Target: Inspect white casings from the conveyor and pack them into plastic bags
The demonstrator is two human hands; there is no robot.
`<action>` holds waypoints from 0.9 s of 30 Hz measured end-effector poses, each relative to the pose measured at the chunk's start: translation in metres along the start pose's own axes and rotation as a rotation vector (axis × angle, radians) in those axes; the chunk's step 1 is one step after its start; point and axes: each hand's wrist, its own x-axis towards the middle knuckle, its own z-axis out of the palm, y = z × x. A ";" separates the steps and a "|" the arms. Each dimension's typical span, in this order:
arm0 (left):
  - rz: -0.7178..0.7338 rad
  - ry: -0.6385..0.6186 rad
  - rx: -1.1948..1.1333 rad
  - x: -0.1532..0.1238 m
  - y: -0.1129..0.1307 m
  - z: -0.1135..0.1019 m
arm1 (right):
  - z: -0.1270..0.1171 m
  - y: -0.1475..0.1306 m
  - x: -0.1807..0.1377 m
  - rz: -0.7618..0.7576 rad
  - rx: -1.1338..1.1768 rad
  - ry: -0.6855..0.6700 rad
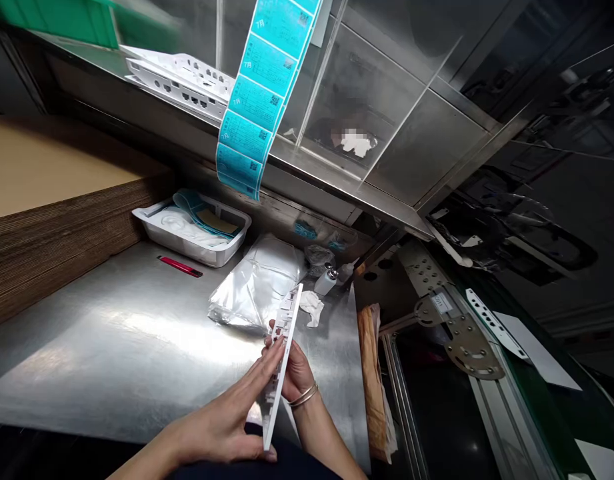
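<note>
A thin white plastic housing panel (pixel 289 333) stands nearly on edge in front of me, its cut-out side turned left. My left hand (pixel 231 417) grips it, long fingers laid along the cut-out side and thumb at the lower edge. Behind the panel, my right hand (pixel 297 373), with bangles at the wrist, holds it from the right; part of its fingers is hidden. Just beyond lies a stack of clear plastic bags (pixel 261 277). A crumpled white tissue (pixel 311 308) rests right of the panel's top, near a small pump bottle (pixel 327 280).
A white tray (pixel 224 255) holds teal label strips, near a red box cutter (pixel 180 267). Stacked cardboard (pixel 61 220) fills the left. A strip of blue labels (pixel 241 150) hangs from the shelf beside white housings (pixel 177 83). On the right runs a green conveyor (pixel 547 407) carrying white parts.
</note>
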 end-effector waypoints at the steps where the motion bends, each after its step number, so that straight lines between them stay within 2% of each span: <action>1: 0.013 0.003 0.009 0.000 0.000 0.000 | 0.000 0.001 0.000 0.003 -0.004 0.001; 4: 0.024 -0.021 -0.028 -0.004 -0.002 -0.003 | 0.001 -0.001 -0.002 -0.053 -0.053 0.026; 6: -0.013 -0.005 -0.094 -0.009 -0.007 -0.008 | 0.001 -0.008 -0.005 -0.166 -0.137 0.055; 10: -0.149 0.169 -0.049 -0.018 -0.019 -0.014 | 0.000 -0.031 -0.015 -0.367 -0.481 0.004; 14: -0.090 0.212 0.024 -0.017 -0.021 -0.014 | 0.006 -0.045 -0.025 -0.502 -0.801 -0.098; 19: -0.062 0.252 -0.001 -0.012 -0.017 -0.013 | 0.013 -0.045 -0.031 -0.549 -0.855 -0.089; 22: -0.086 0.291 -0.049 -0.009 -0.015 -0.017 | 0.013 -0.041 -0.030 -0.472 -0.749 -0.019; 24: -0.214 0.334 -0.193 -0.003 -0.010 -0.022 | 0.013 -0.039 -0.028 -0.328 -0.625 0.048; 27: -0.474 0.461 -0.557 0.018 -0.002 -0.029 | 0.011 -0.035 -0.025 -0.084 -0.411 0.148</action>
